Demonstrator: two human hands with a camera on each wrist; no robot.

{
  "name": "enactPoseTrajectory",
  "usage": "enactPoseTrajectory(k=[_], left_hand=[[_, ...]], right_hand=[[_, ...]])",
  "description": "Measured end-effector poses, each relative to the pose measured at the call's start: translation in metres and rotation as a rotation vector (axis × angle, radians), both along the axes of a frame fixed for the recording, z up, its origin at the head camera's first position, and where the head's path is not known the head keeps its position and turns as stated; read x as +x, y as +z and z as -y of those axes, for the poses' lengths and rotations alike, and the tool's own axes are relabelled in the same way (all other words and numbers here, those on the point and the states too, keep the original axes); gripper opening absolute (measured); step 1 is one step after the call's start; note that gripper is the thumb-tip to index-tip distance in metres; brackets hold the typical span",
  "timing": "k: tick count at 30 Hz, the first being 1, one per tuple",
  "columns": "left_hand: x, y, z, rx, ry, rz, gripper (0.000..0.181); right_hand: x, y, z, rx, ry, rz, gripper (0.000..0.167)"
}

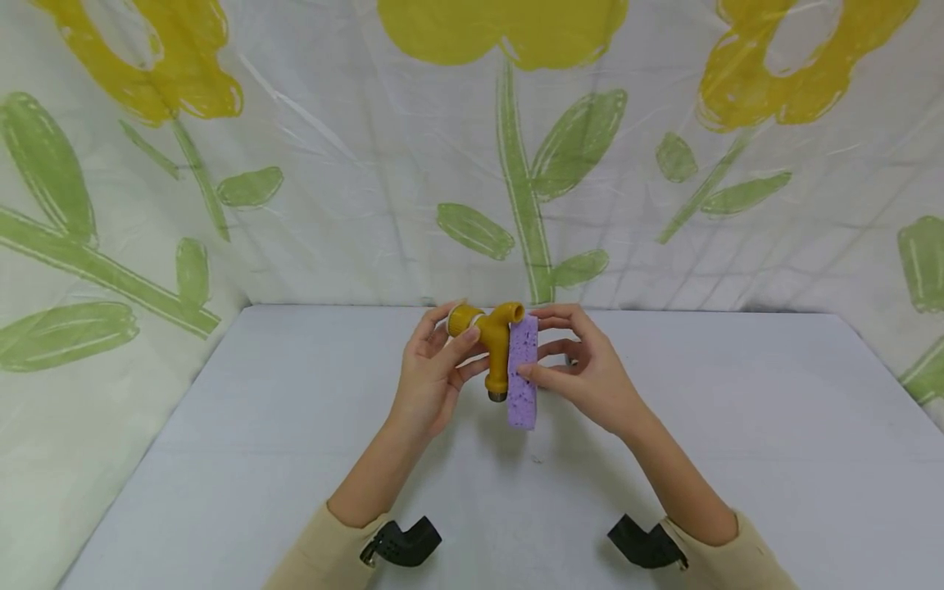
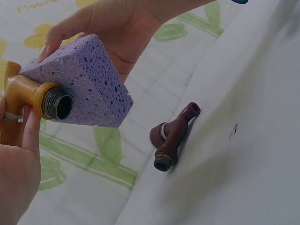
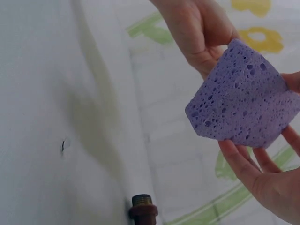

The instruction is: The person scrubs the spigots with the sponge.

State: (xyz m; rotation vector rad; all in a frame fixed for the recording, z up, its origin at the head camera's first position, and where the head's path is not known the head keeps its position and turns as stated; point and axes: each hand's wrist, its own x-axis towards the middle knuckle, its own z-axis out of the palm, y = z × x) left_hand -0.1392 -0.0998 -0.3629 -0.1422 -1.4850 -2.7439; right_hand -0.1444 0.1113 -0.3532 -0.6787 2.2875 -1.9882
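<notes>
Above the table, my left hand (image 1: 431, 365) pinches a mustard-yellow tap (image 1: 497, 352) by its ribbed knob end, thumb in front. The tap's threaded end (image 2: 60, 104) points down in the head view. My right hand (image 1: 590, 369) grips a purple sponge (image 1: 523, 385) by its edges, thumb on the near side and fingers at the far side. In the left wrist view the sponge's flat face lies against the tap or very close to it. From the right wrist view, the sponge (image 3: 248, 98) hides the yellow tap.
A dark red tap (image 2: 173, 136) lies on the white table (image 1: 295, 426) behind the hands, mostly hidden in the head view. A flower-printed sheet (image 1: 354, 205) hangs at the table's back edge. Black wrist mounts (image 1: 406, 542) stick out from both sleeves.
</notes>
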Motion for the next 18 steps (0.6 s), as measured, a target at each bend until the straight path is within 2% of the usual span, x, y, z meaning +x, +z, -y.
enactPoseTrajectory(k=[9, 16, 18], left_hand=[[-0.0007, -0.0008, 0.0057, -0.069, -0.113, -0.034, 0.051], [-0.0024, -0.0017, 0.006, -0.063, -0.049, -0.012, 0.042], [-0.0027, -0.0016, 0.0057, -0.057, -0.05, -0.004, 0.042]], right_hand=[[-0.0017, -0.0012, -0.0017, -0.023, 0.052, -0.008, 0.055], [-0.0004, 0.0, -0.0026, -0.009, 0.078, -0.015, 0.058], [-0.0006, -0.0001, -0.0029, -0.004, 0.081, -0.018, 0.058]])
